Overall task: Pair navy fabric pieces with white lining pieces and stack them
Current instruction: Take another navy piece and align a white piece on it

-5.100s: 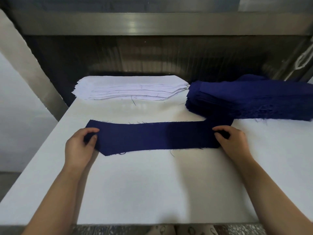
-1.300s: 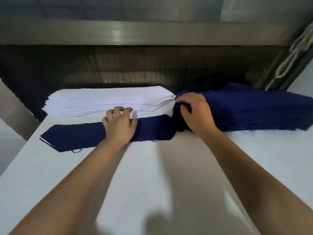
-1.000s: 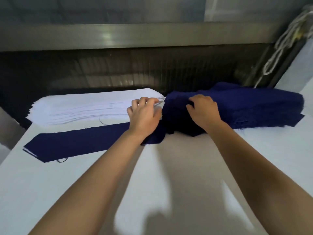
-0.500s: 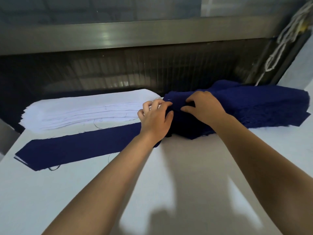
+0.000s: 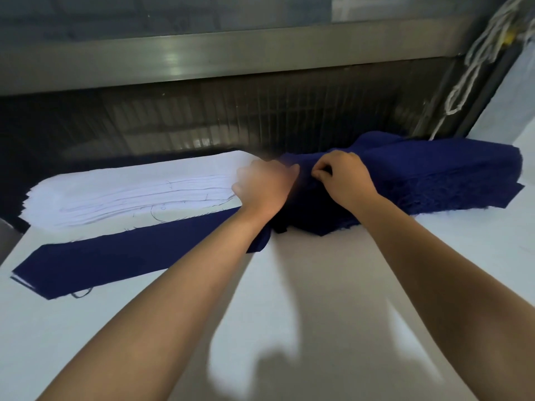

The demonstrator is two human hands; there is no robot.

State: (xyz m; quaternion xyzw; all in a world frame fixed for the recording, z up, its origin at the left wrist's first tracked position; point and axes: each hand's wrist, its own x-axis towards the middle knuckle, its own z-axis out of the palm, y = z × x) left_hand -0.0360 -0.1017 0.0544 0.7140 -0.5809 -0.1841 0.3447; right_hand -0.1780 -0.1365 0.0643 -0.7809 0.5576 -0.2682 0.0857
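A few seconds back both hands are on the ends of the navy strip [image 5: 124,257]. Now it lies released on the white table [image 5: 304,314], just in front of the white lining stack [image 5: 130,186], and both hands have gone to the near end of the navy stack [image 5: 440,175]. We judge that one pair is laid down and the next navy piece is being fetched.

The right hand [image 5: 346,176] has its fingers curled and pinches cloth at the top of that stack. The left hand [image 5: 265,188] sits where the two stacks meet, smeared by motion. Its fingers curl away from us, so we cannot tell whether it grips anything. How many layers the right hand has caught is hidden too.

A thin white edge peeps from under the strip's left end, likely lining, but we cannot see how far it runs beneath. The left forearm covers the strip's right end.
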